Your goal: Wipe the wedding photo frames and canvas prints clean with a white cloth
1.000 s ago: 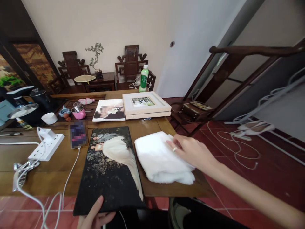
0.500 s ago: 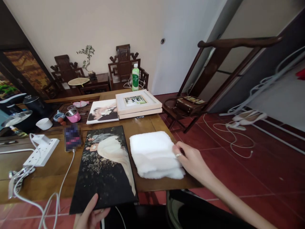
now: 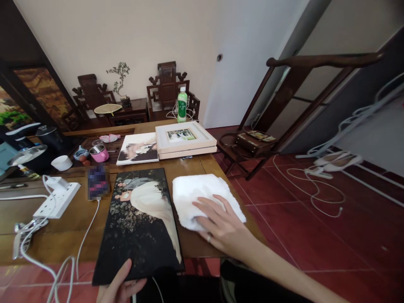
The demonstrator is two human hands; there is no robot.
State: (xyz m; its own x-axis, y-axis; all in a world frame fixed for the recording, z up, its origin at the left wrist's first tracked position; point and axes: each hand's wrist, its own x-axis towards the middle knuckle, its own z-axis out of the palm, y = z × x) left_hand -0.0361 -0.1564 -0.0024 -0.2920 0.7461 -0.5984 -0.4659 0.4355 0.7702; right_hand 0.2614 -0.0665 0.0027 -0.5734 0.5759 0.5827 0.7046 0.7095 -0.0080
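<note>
A dark photo panel (image 3: 139,227) showing two people and a long pale gown lies at the table's front edge, its near end jutting past it. My left hand (image 3: 121,284) grips that near end, thumb on top and fingers beneath. To the right of the panel a folded white fluffy cloth (image 3: 195,189) rests on the table. My right hand (image 3: 221,223) lies over the cloth's near part, fingers spread on it, with a ring on one finger.
Behind are a second photo panel (image 3: 137,148), stacked pale frames (image 3: 186,141) and a green bottle (image 3: 182,105). At left sit a power strip (image 3: 57,200) with cables, a blurred-out item (image 3: 98,182), a pink cup (image 3: 99,152) and a pot (image 3: 28,158). A wooden chair (image 3: 252,145) stands right.
My right hand has moved left from the cloth's right edge onto its top, and its fingers have opened out. The cloth looks more neatly stacked. My left hand keeps its hold on the panel.
</note>
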